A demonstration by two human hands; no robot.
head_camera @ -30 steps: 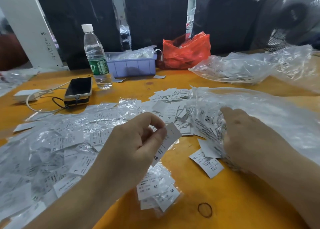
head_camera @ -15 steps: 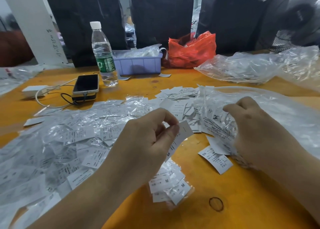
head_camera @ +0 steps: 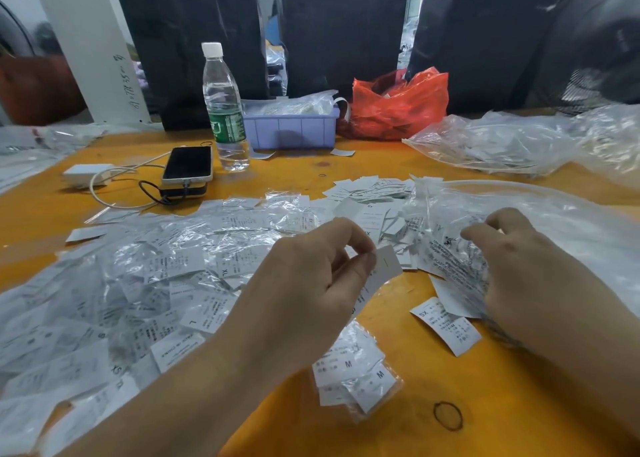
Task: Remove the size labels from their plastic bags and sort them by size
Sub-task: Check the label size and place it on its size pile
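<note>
An orange table (head_camera: 398, 432) carries a water bottle (head_camera: 224, 110); left of the bottle lies a phone (head_camera: 187, 163), right a lavender bin (head_camera: 292, 131), nearer bagged labels (head_camera: 145, 283).

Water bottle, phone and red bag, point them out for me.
Water bottle (head_camera: 227, 129), head view, green label.
Phone (head_camera: 187, 163), head view, dark screen.
Red bag (head_camera: 398, 108), head view, crumpled front.

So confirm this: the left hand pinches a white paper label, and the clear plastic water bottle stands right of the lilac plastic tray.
Wrong side. In the head view the clear plastic water bottle stands left of the lilac plastic tray. The left hand does pinch a white paper label.
</note>
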